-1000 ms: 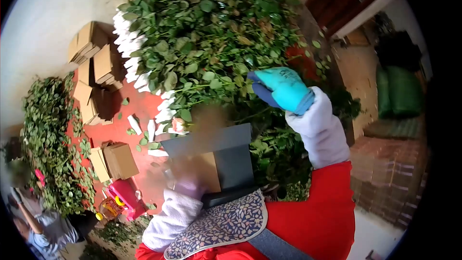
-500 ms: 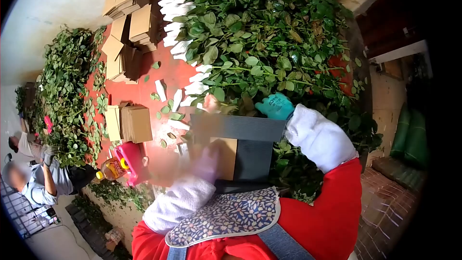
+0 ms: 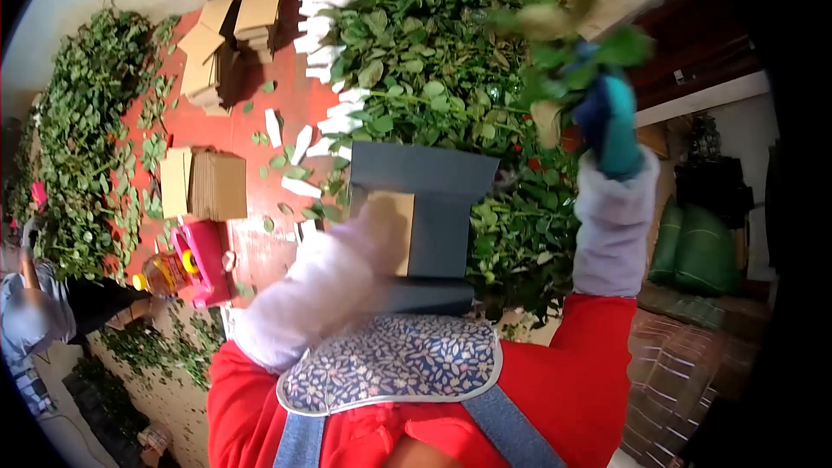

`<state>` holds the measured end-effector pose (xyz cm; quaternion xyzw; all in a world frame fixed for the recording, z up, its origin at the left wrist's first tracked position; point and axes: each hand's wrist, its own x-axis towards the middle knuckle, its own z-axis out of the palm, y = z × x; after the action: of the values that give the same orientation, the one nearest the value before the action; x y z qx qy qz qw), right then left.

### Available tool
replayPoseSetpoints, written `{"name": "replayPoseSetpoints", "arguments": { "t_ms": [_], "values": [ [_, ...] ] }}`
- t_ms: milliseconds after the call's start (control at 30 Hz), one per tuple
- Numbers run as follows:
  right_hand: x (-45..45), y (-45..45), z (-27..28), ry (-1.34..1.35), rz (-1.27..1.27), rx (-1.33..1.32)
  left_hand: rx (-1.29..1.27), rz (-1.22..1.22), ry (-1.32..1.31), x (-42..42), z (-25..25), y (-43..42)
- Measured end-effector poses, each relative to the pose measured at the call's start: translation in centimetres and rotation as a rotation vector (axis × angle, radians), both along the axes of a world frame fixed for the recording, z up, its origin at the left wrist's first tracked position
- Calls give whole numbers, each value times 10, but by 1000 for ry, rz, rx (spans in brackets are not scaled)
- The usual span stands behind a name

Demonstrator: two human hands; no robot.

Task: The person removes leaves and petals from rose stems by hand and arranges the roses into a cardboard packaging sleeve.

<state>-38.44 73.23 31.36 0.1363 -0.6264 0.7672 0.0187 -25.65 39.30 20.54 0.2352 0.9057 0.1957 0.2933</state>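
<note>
My right hand (image 3: pixel 611 126), in a teal and dark blue glove, is raised at the upper right. Its fingers are closed on a leafy rose stem (image 3: pixel 555 52), blurred by motion; I cannot tell whether there is more than one. My left hand (image 3: pixel 374 224) is smeared by motion over a brown cardboard piece (image 3: pixel 400 238), so its fingers cannot be made out. That cardboard lies on a dark grey folding board or tray (image 3: pixel 442 234) in front of my apron. The board has a raised flap at its far side.
Leafy rose stems (image 3: pixel 425 52) with white-wrapped ends (image 3: pixel 319 35) pile behind the board. Cardboard stacks (image 3: pixel 217 186) stand left on the red table (image 3: pixel 269 169), near a pink container (image 3: pixel 204 264) and a yellow-capped bottle (image 3: pixel 163 276). A co-worker (image 3: pixel 39 312) is at far left.
My right hand has swung up and right from beside the board, now with a leafy stem in it. My left hand stays over the cardboard. The whole view has shifted.
</note>
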Motion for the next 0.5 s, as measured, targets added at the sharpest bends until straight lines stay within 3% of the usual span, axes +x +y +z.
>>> {"name": "replayPoseSetpoints", "arguments": {
  "t_ms": [100, 167, 233, 300, 333, 367, 400, 433, 500],
  "values": [
    [75, -90, 98, -19, -35, 33, 194, 158, -179, -7, -17, -8],
    [90, -102, 112, -96, 72, 741, 359, 328, -405, -14, -30, -10],
    [103, -93, 83, 581, 356, 1524, 495, 487, -606, -19, -41, -15],
    [128, -65, 24, 336, 450, 1331, 572, 578, -723, -23, -46, -17],
    [141, -66, 15, 6, 570, 1290, 601, 608, -762, -23, -50, -18],
    [149, -68, -8, 139, 594, 1278, 621, 630, -791, -24, -52, -19],
    [153, -76, -40, -412, 560, 1121, 647, 644, -813, -27, -54, -19],
    [157, -84, -71, -901, 356, 935, 630, 651, -796, -32, -80, -26],
    [175, -71, -105, -821, 376, 799, 608, 575, -751, -31, -71, -28]
  ]
}}
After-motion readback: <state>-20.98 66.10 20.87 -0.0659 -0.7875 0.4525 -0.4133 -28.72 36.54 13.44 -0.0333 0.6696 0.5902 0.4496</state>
